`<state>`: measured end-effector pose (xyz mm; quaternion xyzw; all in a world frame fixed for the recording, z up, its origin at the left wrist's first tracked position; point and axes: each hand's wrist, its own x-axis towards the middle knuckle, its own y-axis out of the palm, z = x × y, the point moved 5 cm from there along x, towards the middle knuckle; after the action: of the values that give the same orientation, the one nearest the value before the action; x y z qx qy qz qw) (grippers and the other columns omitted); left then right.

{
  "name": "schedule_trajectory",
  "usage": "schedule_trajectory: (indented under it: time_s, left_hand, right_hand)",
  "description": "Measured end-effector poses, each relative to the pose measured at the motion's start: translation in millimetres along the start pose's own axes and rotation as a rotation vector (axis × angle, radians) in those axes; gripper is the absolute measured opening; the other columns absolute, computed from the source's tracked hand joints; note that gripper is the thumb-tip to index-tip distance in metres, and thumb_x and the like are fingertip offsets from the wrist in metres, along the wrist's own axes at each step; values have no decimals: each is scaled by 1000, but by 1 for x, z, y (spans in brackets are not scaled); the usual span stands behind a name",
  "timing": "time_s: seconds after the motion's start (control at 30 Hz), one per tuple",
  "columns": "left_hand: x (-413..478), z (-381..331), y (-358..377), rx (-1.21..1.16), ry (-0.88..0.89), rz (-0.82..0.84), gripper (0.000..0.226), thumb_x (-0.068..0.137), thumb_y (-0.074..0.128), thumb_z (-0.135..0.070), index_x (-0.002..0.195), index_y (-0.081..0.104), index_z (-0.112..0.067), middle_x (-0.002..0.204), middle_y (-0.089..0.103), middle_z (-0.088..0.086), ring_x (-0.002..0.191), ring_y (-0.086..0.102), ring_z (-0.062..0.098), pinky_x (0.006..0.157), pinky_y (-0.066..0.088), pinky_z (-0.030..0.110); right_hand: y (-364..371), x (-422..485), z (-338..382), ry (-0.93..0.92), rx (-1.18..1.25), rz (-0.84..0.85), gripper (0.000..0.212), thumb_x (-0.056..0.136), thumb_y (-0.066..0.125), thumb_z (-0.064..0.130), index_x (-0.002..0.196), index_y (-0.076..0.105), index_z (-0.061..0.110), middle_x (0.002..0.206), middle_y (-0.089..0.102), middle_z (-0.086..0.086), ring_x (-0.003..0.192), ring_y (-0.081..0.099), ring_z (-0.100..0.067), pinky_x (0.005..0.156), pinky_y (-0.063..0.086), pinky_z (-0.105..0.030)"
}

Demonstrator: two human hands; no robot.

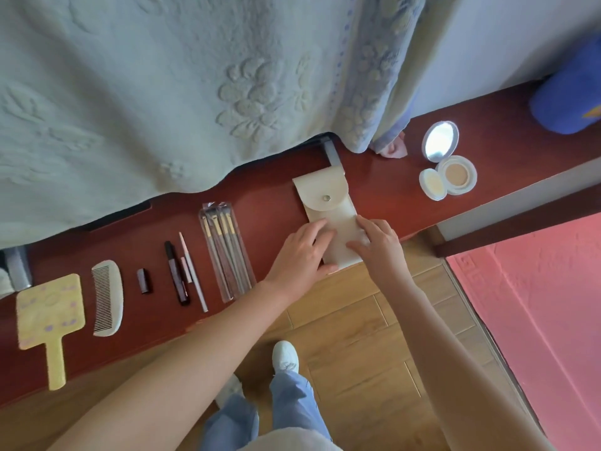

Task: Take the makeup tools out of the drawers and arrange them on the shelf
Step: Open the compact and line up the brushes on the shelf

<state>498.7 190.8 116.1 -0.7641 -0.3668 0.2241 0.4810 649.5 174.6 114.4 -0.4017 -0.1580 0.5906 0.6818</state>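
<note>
Head camera looks down on a cream fabric pouch with a rounded snap flap (325,198), lying on the dark red wooden shelf (266,203), its near end at the front edge. Both hands rest on its lower half: the left hand (297,252) flat, fingers laid straight across it, the right hand (379,245) with fingers lightly bent, tips touching the cloth, clasping nothing. The step appears to be squaring the pouch into the row. Leftward lie a clear sleeve of makeup brushes (224,252), a pale pink pencil (194,276), a dark mascara tube (175,271), a small dark lipstick (144,280), a white comb (107,297) and a yellow hand mirror (48,310). An open round white compact (450,161) sits rightward. Next, probably, a slight nudge parallel to the brushes, then release.
</note>
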Motion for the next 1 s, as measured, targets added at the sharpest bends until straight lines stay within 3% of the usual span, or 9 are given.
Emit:
schedule_trajectory:
  time_s: [0.23, 0.47, 0.73, 0.9, 1.0]
  left_hand:
    - [-50, 33, -19, 116, -83, -44, 65, 67, 80, -39, 119, 59, -6, 128, 54, 14, 116, 55, 29, 93, 46, 43]
    - [-70, 48, -31, 167, -145, -64, 67, 64, 81, -42, 118, 60, -8, 127, 56, 13, 112, 58, 28, 99, 42, 43]
    - [-73, 48, -33, 171, -153, -41, 65, 68, 78, -41, 119, 59, -6, 128, 55, 14, 113, 57, 30, 99, 42, 44]
    - [-64, 39, -40, 179, -159, -43, 60, 85, 49, -50, 125, 55, -6, 130, 53, 11, 119, 52, 26, 101, 41, 41]
    - [-51, 25, -45, 185, -122, -69, 54, 89, 49, -44, 126, 54, -5, 130, 54, 11, 119, 53, 27, 101, 41, 41]
  right_hand:
    - [38, -13, 36, -117, 63, 117, 56, 84, 66, 18, 136, 47, 12, 122, 51, -4, 107, 51, -19, 85, 38, -20]
    - [56, -18, 60, -185, 79, 153, 55, 85, 65, 17, 136, 47, 10, 120, 50, -6, 98, 48, -13, 85, 41, -22]
    - [59, -19, 61, -191, 69, 152, 56, 84, 67, 19, 135, 47, 10, 120, 50, -7, 101, 52, -18, 86, 44, -25]
    - [48, -22, 58, -181, 26, 124, 60, 86, 66, 27, 138, 43, 9, 126, 50, -8, 110, 53, -20, 93, 44, -26]
    - [33, -27, 55, -173, -4, 89, 59, 88, 63, 30, 139, 42, 9, 129, 49, -8, 115, 50, -22, 98, 43, -29]
